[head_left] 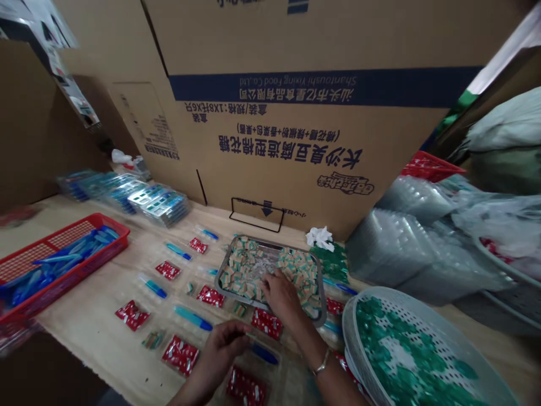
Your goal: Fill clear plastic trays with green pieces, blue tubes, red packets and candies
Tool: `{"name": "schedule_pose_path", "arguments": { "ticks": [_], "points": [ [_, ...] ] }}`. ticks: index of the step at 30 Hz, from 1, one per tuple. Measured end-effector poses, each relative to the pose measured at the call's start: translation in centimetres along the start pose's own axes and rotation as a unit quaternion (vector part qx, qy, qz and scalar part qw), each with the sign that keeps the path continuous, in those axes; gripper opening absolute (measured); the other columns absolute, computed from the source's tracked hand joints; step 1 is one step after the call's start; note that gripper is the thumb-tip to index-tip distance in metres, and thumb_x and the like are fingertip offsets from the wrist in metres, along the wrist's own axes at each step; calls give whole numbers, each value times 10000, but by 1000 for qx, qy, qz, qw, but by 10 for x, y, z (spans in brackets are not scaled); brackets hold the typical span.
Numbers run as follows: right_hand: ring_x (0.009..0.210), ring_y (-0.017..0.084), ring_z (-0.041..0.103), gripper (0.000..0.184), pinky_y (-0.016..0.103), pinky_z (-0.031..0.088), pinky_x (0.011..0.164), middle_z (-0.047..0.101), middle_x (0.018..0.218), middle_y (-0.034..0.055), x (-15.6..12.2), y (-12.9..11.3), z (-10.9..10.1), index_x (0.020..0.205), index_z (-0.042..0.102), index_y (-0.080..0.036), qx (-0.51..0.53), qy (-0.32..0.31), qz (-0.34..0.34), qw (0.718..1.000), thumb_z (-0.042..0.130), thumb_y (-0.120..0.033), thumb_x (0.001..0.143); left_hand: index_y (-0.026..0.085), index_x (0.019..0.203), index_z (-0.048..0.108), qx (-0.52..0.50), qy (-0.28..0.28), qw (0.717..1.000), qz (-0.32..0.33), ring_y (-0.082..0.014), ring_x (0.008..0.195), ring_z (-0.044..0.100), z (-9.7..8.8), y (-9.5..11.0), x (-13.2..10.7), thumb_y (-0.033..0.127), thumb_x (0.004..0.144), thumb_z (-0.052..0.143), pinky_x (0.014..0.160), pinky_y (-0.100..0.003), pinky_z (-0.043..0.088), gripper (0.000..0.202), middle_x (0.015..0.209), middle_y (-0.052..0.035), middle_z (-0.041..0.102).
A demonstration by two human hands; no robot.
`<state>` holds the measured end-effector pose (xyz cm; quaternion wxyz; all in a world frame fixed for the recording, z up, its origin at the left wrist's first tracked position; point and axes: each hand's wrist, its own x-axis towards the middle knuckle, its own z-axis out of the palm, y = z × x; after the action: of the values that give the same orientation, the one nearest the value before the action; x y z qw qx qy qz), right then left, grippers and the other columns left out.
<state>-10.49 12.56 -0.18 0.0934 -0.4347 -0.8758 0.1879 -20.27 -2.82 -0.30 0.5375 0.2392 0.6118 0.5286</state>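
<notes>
My right hand (281, 296) is over a metal tray (322, 293), its fingertips bent down among small green-and-tan striped pieces (298, 265). Whether a piece is between those fingertips is hard to see. Closer to me, my left hand (224, 352) is held with thumb and fingers drawn together; what they hold, if anything, is hidden. Below and around it lie clear plastic trays with red dotted packets (181, 354) and blue pens or pen-shaped tubes (192, 317). Some compartments also hold striped pieces (152, 339).
A red basket (122, 231) of blue pen-shaped tubes stands left. At right is a pale colander (353, 324) with green pieces. A large cardboard box (270, 186) walls off the back. Stacked clear trays (393, 242) stand right; filled packs (158, 203) lie back left.
</notes>
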Motion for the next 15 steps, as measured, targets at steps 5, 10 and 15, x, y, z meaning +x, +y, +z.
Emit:
{"name": "schedule_pose_path", "arguments": {
  "ticks": [5,10,15],
  "points": [
    [823,179,555,125,274,405,740,611,854,54,-13,9,-4,833,617,-176,139,12,-42,989,512,-131,783,151,749,678,-34,45,998,5,-126,607,547,-3,7,13,317,535,755,595,-226,408,282,638,4,639],
    [783,164,590,167,271,442,706,660,847,31,-52,7,-8,852,653,-184,409,-68,-40,909,508,-253,807,148,720,701,-72,47,996,27,-125,609,559,5,8,21,308,533,763,604,-230,430,255,673,-12,669],
    [681,154,587,193,254,444,614,653,771,24,-73,-11,0,890,635,-169,459,-57,26,886,548,-303,782,155,718,717,-100,28,994,34,-133,623,575,13,2,19,285,532,774,623,-233,445,234,681,-17,692]
  ]
}}
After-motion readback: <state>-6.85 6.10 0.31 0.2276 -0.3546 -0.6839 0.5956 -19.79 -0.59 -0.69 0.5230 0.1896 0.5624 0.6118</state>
